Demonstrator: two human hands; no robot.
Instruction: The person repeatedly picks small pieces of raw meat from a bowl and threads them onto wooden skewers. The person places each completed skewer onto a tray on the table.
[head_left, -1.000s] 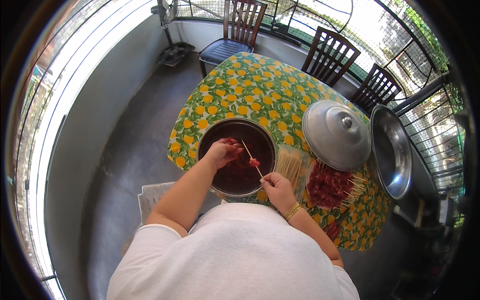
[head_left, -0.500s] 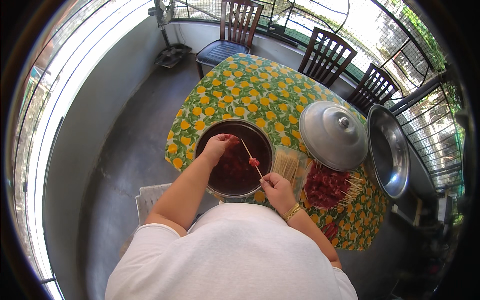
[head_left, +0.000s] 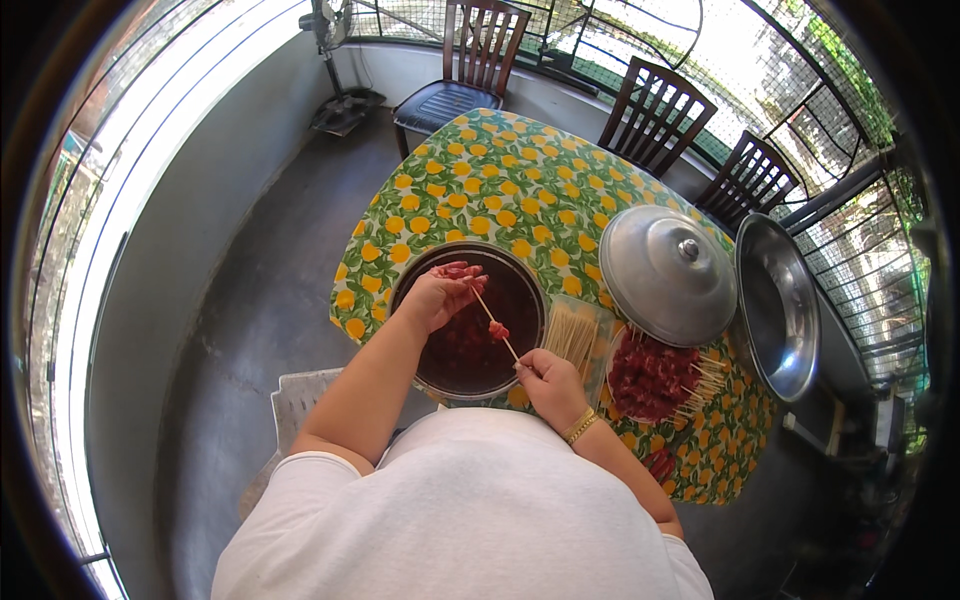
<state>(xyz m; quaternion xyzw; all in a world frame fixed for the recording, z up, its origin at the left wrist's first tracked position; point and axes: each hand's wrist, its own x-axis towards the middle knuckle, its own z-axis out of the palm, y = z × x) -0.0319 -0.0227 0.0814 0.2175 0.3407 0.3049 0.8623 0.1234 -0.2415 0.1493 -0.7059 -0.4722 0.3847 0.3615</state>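
Observation:
Over a round metal pot [head_left: 537,290] of dark red marinade, my right hand [head_left: 551,382] pinches the lower end of a wooden skewer [head_left: 486,308]. A lump of red meat [head_left: 498,330] is threaded about midway along it. My left hand [head_left: 440,300] is closed on another piece of meat [head_left: 463,270], right at the skewer's upper tip; whether the tip has gone into it I cannot tell. To the right of the pot, bare skewers [head_left: 572,332] lie in a clear plastic container. Beyond them a plate holds a heap of skewered red meat [head_left: 650,375], sticks pointing right.
A domed metal lid [head_left: 665,270] rests behind the meat heap, and a large metal basin [head_left: 778,305] stands tilted at the table's right edge. The lemon-print tablecloth [head_left: 480,190] covers the table. Dark wooden chairs [head_left: 655,115] line the far side; a fan [head_left: 330,70] stands at far left.
My left hand with its piece of meat has come right onto the skewer's tip, from a small gap before. The skewer and my right hand have shifted slightly left.

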